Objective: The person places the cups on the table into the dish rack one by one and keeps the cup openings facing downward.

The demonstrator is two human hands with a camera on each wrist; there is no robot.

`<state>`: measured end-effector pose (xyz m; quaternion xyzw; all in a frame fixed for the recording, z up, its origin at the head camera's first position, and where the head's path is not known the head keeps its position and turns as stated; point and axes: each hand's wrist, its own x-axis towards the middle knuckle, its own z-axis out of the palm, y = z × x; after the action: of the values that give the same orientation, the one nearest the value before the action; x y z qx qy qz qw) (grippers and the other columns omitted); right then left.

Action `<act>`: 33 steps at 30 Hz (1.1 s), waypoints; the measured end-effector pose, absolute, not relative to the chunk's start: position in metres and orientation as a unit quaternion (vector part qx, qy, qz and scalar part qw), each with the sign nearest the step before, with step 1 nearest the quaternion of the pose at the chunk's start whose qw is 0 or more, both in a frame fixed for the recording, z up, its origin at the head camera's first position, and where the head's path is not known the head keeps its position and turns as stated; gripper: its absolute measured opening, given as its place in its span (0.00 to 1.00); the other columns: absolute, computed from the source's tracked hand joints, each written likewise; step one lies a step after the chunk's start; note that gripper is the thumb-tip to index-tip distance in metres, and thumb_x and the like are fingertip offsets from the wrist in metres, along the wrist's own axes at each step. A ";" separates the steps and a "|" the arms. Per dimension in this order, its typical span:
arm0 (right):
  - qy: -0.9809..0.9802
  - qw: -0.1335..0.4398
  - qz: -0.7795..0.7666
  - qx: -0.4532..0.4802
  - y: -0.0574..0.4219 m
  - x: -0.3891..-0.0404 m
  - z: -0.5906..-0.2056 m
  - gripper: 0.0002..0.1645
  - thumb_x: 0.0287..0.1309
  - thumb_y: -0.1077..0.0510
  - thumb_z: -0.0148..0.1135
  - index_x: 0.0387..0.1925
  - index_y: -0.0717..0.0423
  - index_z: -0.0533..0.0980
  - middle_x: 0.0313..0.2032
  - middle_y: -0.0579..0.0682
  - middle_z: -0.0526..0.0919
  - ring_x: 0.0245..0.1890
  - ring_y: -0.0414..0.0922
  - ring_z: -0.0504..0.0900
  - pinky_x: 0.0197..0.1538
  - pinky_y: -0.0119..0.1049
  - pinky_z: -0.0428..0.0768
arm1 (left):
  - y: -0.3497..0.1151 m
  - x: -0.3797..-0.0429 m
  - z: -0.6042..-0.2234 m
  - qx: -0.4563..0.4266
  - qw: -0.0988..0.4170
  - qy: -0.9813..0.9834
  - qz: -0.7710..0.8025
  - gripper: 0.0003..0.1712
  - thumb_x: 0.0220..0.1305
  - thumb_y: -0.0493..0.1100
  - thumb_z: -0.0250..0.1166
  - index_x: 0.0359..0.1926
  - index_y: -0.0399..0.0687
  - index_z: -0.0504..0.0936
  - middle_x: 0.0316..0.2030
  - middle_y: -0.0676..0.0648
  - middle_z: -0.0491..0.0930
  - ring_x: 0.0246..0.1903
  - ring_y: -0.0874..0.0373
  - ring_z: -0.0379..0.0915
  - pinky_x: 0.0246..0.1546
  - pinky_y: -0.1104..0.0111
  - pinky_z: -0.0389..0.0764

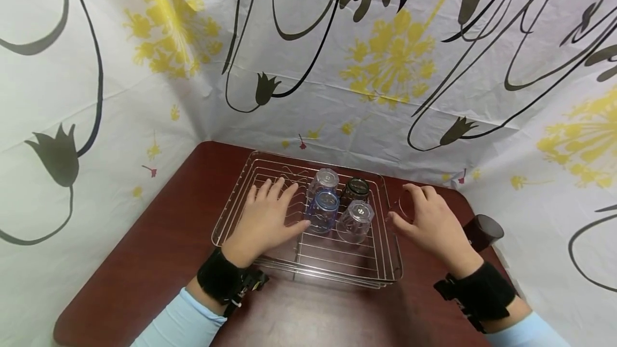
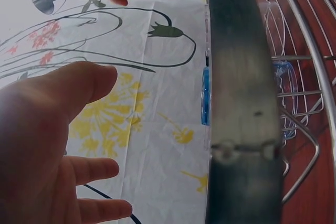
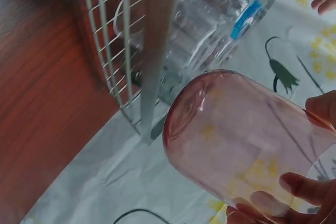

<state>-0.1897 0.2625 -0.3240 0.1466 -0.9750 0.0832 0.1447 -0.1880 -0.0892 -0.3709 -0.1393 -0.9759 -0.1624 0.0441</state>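
Note:
My right hand (image 1: pixel 429 221) holds a see-through pink drinking glass (image 3: pixel 236 135), thumb on one side and fingers on the other. The glass is beyond the right side of a wire dish rack (image 1: pixel 332 262). My left hand (image 1: pixel 265 218) hovers over the rack's left part, fingers spread, holding nothing. Its thumb comes near a blue glass (image 1: pixel 323 210), but whether they touch is unclear. Beside the blue glass, a clear glass (image 1: pixel 324 180), a dark glass (image 1: pixel 356 190) and a nearer clear glass (image 1: pixel 355 221) stand upside down in the rack.
A dark cup (image 1: pixel 483 232) is on the right, partly behind my right wrist. The rack stands on a reddish-brown table (image 1: pixel 159 250). A white patterned sheet (image 1: pixel 308 106) surrounds the table's back and sides.

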 end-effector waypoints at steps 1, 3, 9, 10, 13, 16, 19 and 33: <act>-0.975 0.142 0.084 0.149 0.260 -0.191 -0.324 0.42 0.60 0.41 0.66 0.67 0.60 0.65 0.54 0.67 0.72 0.53 0.66 0.74 0.51 0.62 0.75 | -0.089 -0.188 -0.371 -0.140 0.042 -0.976 -0.161 0.53 0.60 0.78 0.56 0.78 0.58 0.56 0.78 0.42 0.53 0.76 0.39 0.46 0.73 0.38 0.48; -0.976 0.132 0.087 0.151 0.254 -0.192 -0.325 0.42 0.61 0.41 0.65 0.68 0.60 0.65 0.55 0.67 0.72 0.54 0.66 0.73 0.52 0.62 0.75 | -0.089 -0.187 -0.370 -0.140 0.040 -0.976 -0.161 0.54 0.59 0.78 0.56 0.78 0.58 0.56 0.78 0.42 0.53 0.76 0.39 0.48 0.73 0.39 0.50; -0.977 0.111 0.091 0.158 0.239 -0.197 -0.330 0.43 0.62 0.39 0.63 0.68 0.59 0.64 0.56 0.66 0.71 0.55 0.65 0.73 0.53 0.61 0.75 | -0.093 -0.188 -0.367 -0.135 0.049 -0.974 -0.176 0.54 0.59 0.76 0.59 0.78 0.56 0.56 0.76 0.39 0.55 0.75 0.39 0.51 0.73 0.41 0.52; -0.977 0.109 0.091 0.160 0.236 -0.197 -0.331 0.42 0.62 0.39 0.63 0.68 0.59 0.64 0.56 0.65 0.71 0.55 0.65 0.74 0.53 0.61 0.75 | -0.093 -0.188 -0.367 -0.135 0.049 -0.974 -0.177 0.54 0.59 0.76 0.59 0.78 0.56 0.56 0.76 0.39 0.56 0.75 0.38 0.51 0.73 0.41 0.52; -0.976 0.102 0.095 0.165 0.230 -0.197 -0.333 0.43 0.62 0.38 0.63 0.68 0.59 0.64 0.56 0.64 0.72 0.54 0.63 0.74 0.52 0.59 0.76 | -0.093 -0.188 -0.367 -0.136 0.044 -0.974 -0.177 0.54 0.59 0.77 0.59 0.78 0.56 0.56 0.77 0.40 0.55 0.75 0.39 0.50 0.74 0.41 0.50; -0.975 0.104 0.098 0.170 0.223 -0.197 -0.332 0.43 0.61 0.38 0.64 0.69 0.57 0.64 0.55 0.62 0.72 0.54 0.62 0.74 0.51 0.57 0.76 | -0.092 -0.188 -0.370 -0.138 0.042 -0.974 -0.172 0.55 0.58 0.78 0.57 0.78 0.57 0.56 0.77 0.40 0.55 0.76 0.39 0.49 0.74 0.41 0.49; -0.972 0.115 0.099 0.177 0.218 -0.198 -0.329 0.43 0.60 0.38 0.65 0.69 0.56 0.65 0.55 0.61 0.73 0.52 0.61 0.75 0.49 0.56 0.76 | -0.091 -0.188 -0.372 -0.139 0.044 -0.975 -0.169 0.55 0.58 0.78 0.57 0.78 0.57 0.57 0.77 0.40 0.55 0.76 0.40 0.49 0.74 0.42 0.49; -0.970 0.113 0.090 0.194 0.198 -0.198 -0.327 0.45 0.58 0.38 0.66 0.69 0.56 0.65 0.53 0.59 0.73 0.49 0.56 0.75 0.47 0.51 0.76 | -0.082 -0.185 -0.373 -0.147 0.040 -0.974 -0.170 0.55 0.57 0.79 0.57 0.78 0.58 0.57 0.77 0.41 0.55 0.76 0.39 0.50 0.74 0.42 0.48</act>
<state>-0.1981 0.1978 -0.3274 0.1945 -0.9703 0.0898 0.1126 -0.1853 -0.0819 -0.3729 -0.1473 -0.9735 -0.1700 0.0401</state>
